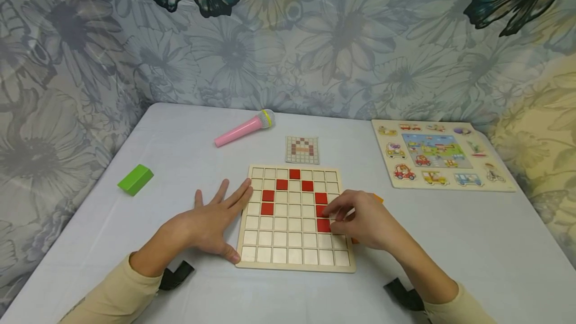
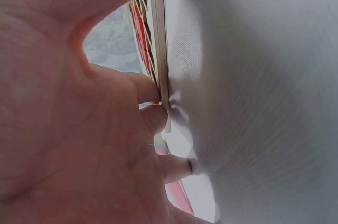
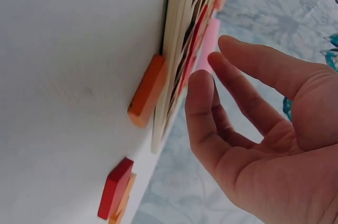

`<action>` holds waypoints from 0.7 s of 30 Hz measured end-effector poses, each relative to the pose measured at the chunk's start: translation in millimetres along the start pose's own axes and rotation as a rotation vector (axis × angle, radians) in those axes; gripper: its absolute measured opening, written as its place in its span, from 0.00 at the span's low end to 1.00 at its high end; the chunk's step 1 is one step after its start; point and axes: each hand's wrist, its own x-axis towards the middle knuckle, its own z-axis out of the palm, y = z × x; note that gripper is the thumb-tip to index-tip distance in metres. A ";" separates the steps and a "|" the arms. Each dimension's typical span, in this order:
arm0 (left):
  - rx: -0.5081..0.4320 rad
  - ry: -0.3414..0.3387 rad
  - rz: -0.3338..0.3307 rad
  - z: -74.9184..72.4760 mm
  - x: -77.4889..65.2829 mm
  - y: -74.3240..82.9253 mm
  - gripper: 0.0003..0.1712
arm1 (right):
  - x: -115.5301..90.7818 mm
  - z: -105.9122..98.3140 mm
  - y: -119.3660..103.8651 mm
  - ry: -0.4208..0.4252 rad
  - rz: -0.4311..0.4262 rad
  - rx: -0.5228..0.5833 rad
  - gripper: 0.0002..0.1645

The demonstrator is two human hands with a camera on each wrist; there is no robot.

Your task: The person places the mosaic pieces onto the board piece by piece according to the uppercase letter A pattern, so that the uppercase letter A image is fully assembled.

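A board is laid flat on the white table, and its grid is filled in part by red tiles. Eight of these can be counted: one is set in the top row, two are set in each of the next three rows, and one is set in the fifth row, in the column on the right hand's side. The pale cells around them are left bare.

The board's left edge is touched by the left hand, whose fingers are spread wide; nothing is grasped by it. The thumb is placed at the near corner, and the forefinger is placed farther up the same edge. The right hand is held over the board's right side, with thumb and forefinger bent and their tips parted near the lowest red tiles. No piece is seen gripped between them in the right wrist view, so the hand is released; whether a tile is touched cannot be told.

Beside the board's right edge an orange block is seen, and near it a red block is found with a second orange one just behind. Beyond the far edge a card is laid, marked with a small grid. A pink microphone, a green block and a picture puzzle are spread farther out
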 end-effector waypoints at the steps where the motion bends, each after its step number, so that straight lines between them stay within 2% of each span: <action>1: 0.000 -0.001 -0.001 0.1 0.0 0.1 0.82 | -0.5 -1.4 0.3 0.001 -0.004 -0.003 0.13; 13: 0.011 0.000 0.001 0.4 -1.0 0.3 0.82 | -10.4 -22.6 9.8 0.042 0.028 -0.049 0.12; 21: 0.012 -0.004 0.005 -0.1 -0.8 0.3 0.82 | -20.2 -34.8 21.8 0.057 0.107 -0.020 0.13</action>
